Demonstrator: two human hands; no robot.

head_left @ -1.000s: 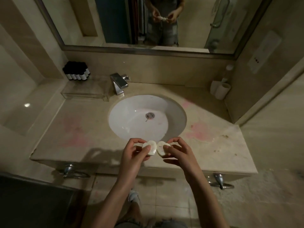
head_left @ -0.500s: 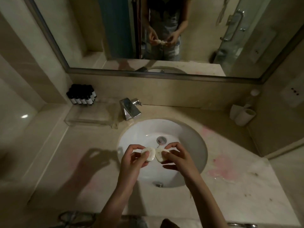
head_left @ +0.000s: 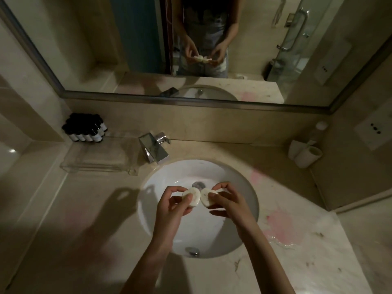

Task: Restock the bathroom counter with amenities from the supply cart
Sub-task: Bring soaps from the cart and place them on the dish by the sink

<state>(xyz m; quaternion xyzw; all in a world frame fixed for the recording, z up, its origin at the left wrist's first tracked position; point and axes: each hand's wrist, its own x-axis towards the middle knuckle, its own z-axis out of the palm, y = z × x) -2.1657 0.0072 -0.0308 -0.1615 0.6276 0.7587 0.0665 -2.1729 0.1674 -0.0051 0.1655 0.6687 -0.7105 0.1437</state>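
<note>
Above sink [head_left: 244, 187], near centre: holding round soap [head_left: 192, 197] in left hand [head_left: 171, 209], second soap [head_left: 205, 200] in right hand [head_left: 229, 202], side by side. Mid-delivery. Next, likely: set both on clear tray [head_left: 99, 158], far left.

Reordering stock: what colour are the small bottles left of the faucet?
Black with white labels: small bottles, head view.

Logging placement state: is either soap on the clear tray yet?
No: the left hand pinches the left soap and the right hand the right soap, both over the sink basin.
</note>
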